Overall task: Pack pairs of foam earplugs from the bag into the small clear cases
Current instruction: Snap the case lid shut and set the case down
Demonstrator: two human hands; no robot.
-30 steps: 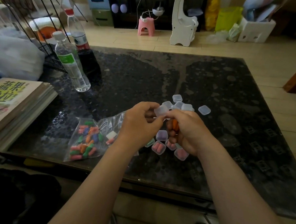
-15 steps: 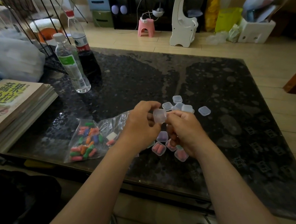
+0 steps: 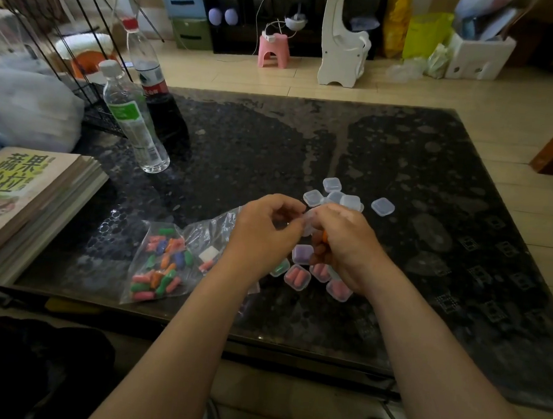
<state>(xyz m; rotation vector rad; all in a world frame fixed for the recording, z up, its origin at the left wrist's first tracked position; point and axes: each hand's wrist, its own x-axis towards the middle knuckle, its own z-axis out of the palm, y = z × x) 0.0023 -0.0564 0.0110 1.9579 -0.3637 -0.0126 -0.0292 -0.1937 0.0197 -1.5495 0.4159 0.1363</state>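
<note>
Both hands pinch one clear case (image 3: 308, 220) between their fingertips, held above the table (image 3: 435, 161). The left hand (image 3: 265, 230) grips its left edge with curled fingers, and the right hand (image 3: 348, 243) takes the other side. Whether the lid is open or closed is hard to tell, as the fingers cover most of it.

An orange plug (image 3: 325, 236) shows as a sliver tucked under the right fingers, just below and right of the case. The right hand is therefore the nearer one to feed it in, with the left steadying. Too little of the plug shows to read its long axis.

The case is small, square and frosted-clear. The bag (image 3: 167, 260) of mixed plugs lies left of the left wrist. Filled cases (image 3: 297, 277) sit under the hands and empty cases (image 3: 335, 197) just beyond them.
</note>
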